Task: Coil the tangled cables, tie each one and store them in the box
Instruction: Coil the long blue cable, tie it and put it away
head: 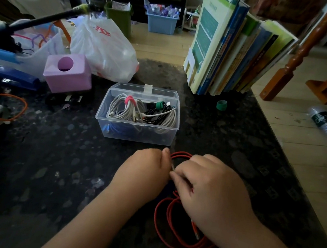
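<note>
The clear box (136, 130) stands open on the dark table (52, 162) and already holds several coiled cables, 1 white bundle tied with a pink strap (129, 100) and another with a green strap (160, 105), so most of the job looks done. What remains is the red cable (169, 224), lying loosely looped on the table in front of the box. The left hand (142, 172) and right hand (210, 188) both have fingers curled round its upper loops, gathering the coil, which is not yet tied or stored; a spare green tie (221, 105) waits near the books (233, 56).

Beside the clear box (136, 130) lies a red cable (169, 226) on the dark speckled table (52, 162). Inside the box are white cables (119, 108) with a pink tie (129, 99); left of it stands a lilac holder (68, 72).
</note>
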`<state>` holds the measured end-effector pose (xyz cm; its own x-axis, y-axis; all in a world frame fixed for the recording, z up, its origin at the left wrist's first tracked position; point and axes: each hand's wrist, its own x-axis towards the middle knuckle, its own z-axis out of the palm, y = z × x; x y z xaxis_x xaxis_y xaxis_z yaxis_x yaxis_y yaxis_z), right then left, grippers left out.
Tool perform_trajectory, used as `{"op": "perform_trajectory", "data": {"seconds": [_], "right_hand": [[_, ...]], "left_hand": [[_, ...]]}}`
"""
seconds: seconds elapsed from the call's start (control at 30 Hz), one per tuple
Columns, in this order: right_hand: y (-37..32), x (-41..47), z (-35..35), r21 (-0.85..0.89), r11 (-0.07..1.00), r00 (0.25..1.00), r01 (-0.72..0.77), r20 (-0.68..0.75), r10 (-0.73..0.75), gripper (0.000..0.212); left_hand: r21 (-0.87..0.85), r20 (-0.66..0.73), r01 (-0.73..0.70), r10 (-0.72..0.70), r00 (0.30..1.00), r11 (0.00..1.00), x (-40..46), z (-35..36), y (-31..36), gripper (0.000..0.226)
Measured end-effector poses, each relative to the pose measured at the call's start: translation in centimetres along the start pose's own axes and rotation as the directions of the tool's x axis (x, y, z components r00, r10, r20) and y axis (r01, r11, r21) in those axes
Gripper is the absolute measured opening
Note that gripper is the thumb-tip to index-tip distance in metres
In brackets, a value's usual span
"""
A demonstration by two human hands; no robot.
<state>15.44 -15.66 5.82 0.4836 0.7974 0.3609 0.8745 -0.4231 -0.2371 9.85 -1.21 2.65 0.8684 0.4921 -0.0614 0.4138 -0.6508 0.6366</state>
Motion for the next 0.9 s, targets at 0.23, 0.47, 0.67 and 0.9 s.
{"op": "perform_trajectory", "data": {"seconds": [0.23,0.47,0.67,0.9], "right_hand": [[-1.6,-1.2,2.0,-0.136,0.985,0.992,0.108,-0.054,-0.116,0.017],[-1.9,-1.0,1.7,-0.014,0.998,0.999,0.054,-0.005,-0.054,0.041],[-0.4,-0.3,1.4,0.157,0.986,0.987,-0.059,-0.138,0.081,0.027],[0.8,-0.1,1.3,0.341,0.883,0.947,-0.322,0.097,0.307,0.042]], "left_hand": [[-0.379,-0.015,0.288,-0.318,0.948,0.879,1.4,-0.4,-0.6,0.054],[-0.573,0.085,0.292,-0.299,0.950,0.766,0.8,-1.4,0.1,0.053],[-0.626,0.177,0.242,-0.167,0.970,0.741,-0.1,-1.4,0.9,0.036],[-0.633,0.187,0.146,-0.033,0.982,0.760,-0.8,-1.0,1.6,0.024]]}}
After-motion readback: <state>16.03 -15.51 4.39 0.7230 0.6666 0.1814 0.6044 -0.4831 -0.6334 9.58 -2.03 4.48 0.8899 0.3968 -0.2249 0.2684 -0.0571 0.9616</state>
